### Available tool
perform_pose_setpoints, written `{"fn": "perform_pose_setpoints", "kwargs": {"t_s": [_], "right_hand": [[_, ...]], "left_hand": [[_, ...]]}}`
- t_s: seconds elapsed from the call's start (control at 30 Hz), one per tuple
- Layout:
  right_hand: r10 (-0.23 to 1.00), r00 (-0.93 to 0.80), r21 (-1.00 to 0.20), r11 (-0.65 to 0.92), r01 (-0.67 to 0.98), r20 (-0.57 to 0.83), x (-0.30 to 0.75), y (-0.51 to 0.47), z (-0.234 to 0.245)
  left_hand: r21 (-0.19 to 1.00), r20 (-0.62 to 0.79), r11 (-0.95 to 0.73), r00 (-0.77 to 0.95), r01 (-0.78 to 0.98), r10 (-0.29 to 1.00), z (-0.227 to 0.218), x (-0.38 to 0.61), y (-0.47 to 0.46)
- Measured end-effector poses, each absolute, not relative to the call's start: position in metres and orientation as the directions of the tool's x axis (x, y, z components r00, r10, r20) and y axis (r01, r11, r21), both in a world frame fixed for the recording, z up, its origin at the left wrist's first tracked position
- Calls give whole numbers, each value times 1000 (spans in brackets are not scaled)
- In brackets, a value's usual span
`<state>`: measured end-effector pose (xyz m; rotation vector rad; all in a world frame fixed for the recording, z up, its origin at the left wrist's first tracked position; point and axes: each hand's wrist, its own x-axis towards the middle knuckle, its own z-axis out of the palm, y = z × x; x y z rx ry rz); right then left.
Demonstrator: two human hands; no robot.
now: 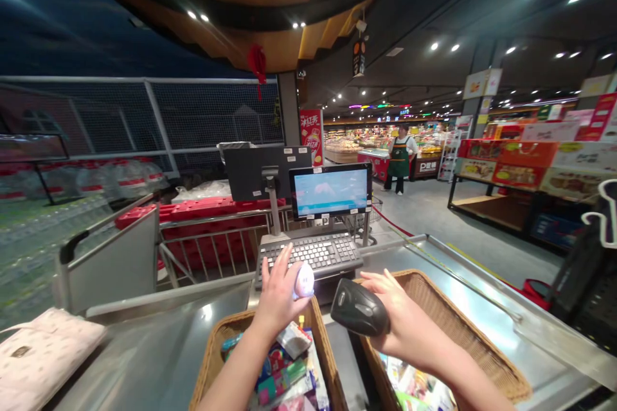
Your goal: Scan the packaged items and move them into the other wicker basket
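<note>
My left hand point(277, 295) grips a small white rounded item point(304, 281), with a bluish sheen that may be wrapping. My right hand point(402, 305) holds a black handheld barcode scanner point(359, 307) by its body, a short way to the right of that item. Below my left hand is a wicker basket point(231, 327) packed with colourful packaged goods point(282, 366). A second wicker basket point(448, 327) lies under my right forearm, holding more packets point(414, 382). Just beyond both hands sits a black keyboard point(313, 255), not touched by either hand.
Both baskets rest on a steel checkout counter point(482, 289). A till monitor point(330, 191) stands behind the keyboard. A pale quilted pouch point(43, 359) lies at lower left. Further off, a person in a green apron point(400, 160) stands near boxed-goods displays point(525, 164).
</note>
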<state>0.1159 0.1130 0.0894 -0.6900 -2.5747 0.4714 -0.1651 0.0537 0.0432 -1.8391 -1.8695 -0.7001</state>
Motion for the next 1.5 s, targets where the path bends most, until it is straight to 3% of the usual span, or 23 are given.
{"fn": "perform_pose_setpoints", "kwargs": {"t_s": [0.4, 0.7, 0.93, 1.1, 1.27, 1.5], "right_hand": [[471, -830, -428, 844, 324, 300, 79, 91, 77], [415, -877, -512, 822, 248, 243, 54, 72, 64], [399, -893, -517, 820, 244, 210, 50, 70, 56], [435, -861, -507, 822, 259, 265, 73, 82, 59], [558, -779, -471, 790, 392, 288, 125, 108, 64], [680, -653, -448, 724, 524, 333, 210, 146, 65]], "left_hand": [[121, 505, 77, -128, 990, 854, 18, -198, -4], [155, 185, 182, -209, 971, 960, -28, -219, -57], [218, -46, 207, -202, 954, 978, -32, -227, -84], [224, 45, 110, -123, 968, 991, -24, -224, -60], [238, 138, -113, 81, 965, 987, -12, -181, -3], [313, 92, -381, 371, 870, 924, -14, -70, 92]]}}
